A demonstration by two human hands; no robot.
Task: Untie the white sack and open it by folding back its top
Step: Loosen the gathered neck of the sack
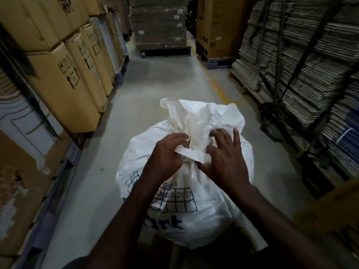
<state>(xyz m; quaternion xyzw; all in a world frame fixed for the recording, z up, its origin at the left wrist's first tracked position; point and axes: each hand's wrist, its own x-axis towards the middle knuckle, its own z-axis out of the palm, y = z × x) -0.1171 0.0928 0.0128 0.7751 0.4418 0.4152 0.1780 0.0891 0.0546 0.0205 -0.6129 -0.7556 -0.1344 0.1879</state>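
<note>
A full white woven sack [211,208] with blue print and a grid of codes stands on the floor right in front of me. Its neck is gathered and tied; the loose top [202,115] flares up behind the knot. A white tie strip [192,155] crosses the neck. My left hand [165,154] pinches one end of that strip at the knot. My right hand [223,158] presses on the gathered neck from the right, fingers spread and digging into the fabric.
Stacked brown cartons [64,74] on blue pallets line the left side. Flattened cardboard bundles [303,61] on a wooden pallet fill the right. More pallet stacks [159,24] stand at the aisle's far end. A grey concrete floor [167,80] with a yellow line runs between.
</note>
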